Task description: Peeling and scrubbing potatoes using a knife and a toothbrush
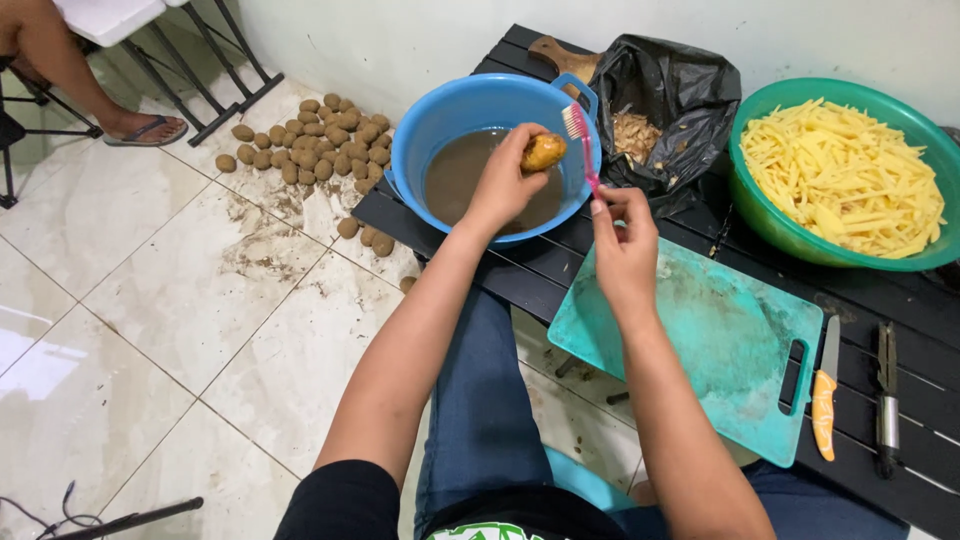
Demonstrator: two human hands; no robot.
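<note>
The right hand grips a pink brush by its handle, with the teal board just below it. The left hand, beside it, is closed around a potato that the bristles touch, over the blue basin of brown water. Beyond lies a potato pile.

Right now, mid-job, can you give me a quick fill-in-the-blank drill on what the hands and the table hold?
1. The left hand holds a wet brown potato above the round ____ plastic basin of muddy water.
2. The right hand grips a pink ____ by its handle.
3. The round green plastic bowl is full of pale yellow potato ____.
4. The orange-handled knife lies to the ____ of the teal plastic cutting board.

Missing words: blue; brush; strips; right
</note>
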